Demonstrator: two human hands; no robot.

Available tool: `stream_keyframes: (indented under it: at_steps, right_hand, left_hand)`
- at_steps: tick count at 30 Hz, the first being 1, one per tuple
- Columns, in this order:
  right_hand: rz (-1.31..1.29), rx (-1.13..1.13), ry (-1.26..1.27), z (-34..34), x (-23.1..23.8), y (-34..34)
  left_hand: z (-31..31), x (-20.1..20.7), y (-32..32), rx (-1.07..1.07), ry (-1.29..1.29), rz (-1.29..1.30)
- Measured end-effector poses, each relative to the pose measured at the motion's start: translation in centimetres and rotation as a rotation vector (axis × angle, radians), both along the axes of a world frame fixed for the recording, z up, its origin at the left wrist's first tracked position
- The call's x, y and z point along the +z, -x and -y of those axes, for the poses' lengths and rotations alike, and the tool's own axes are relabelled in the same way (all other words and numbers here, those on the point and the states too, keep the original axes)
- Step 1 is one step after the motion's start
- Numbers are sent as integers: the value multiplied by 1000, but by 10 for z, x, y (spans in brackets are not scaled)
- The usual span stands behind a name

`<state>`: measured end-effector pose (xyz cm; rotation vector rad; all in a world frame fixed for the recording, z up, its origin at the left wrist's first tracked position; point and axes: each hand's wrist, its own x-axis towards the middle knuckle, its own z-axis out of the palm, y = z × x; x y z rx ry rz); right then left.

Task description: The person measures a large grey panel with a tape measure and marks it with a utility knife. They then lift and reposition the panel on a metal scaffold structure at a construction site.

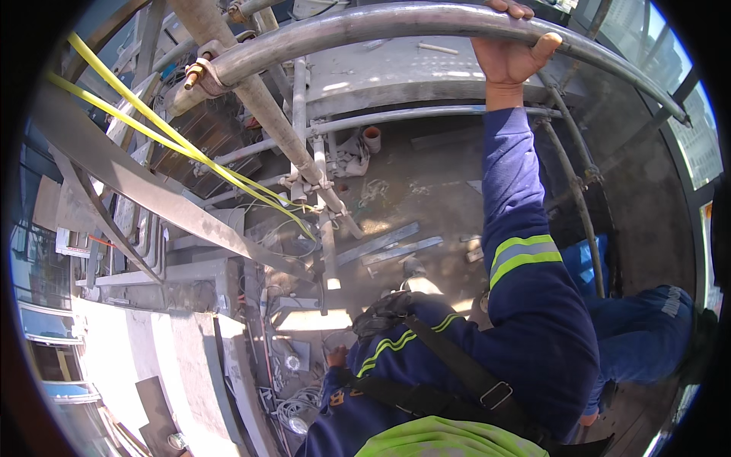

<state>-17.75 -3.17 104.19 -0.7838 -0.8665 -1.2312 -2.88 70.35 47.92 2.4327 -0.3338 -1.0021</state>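
My right arm reaches up, and my right hand is closed round a grey metal scaffold pipe, with fingers over the top and the thumb along the near side. A clamp with a rusty bolt joins this pipe to a slanting scaffold tube at the left. My left hand hangs low beside my body; its fingers are too small and shaded to read. Black harness straps cross my dark blue sleeved top.
Two yellow straps run down at the left. A co-worker in blue is close by at the right. Metal strips, an orange-lined pipe piece and coiled cable lie below. A pale slab stands lower left.
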Motion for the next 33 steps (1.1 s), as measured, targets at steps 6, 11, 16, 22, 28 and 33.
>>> stream_keyframes:
  at_steps: [6, 11, 16, 22, 28, 33]
  right_hand:
    - [-71, -71, -29, 9, -15, 31]
    - [70, 70, 11, 13, -5, -7]
    - [-60, 104, 199, 35, -13, 8]
    - [4, 150, 141, 17, -13, 11]
    - [-35, 156, 70, 13, -15, 19]
    - [-13, 176, 80, 12, -12, 12]
  left_hand:
    - [56, 13, 17, 29, 36, -235]
    - [20, -33, -16, -18, 152, -158]
    - [28, -22, 1, -881, -46, 413]
    - [37, -10, -11, -121, 24, -20]
    - [54, 12, -14, -267, 130, -161]
    - [49, 4, -17, -548, 50, 74]
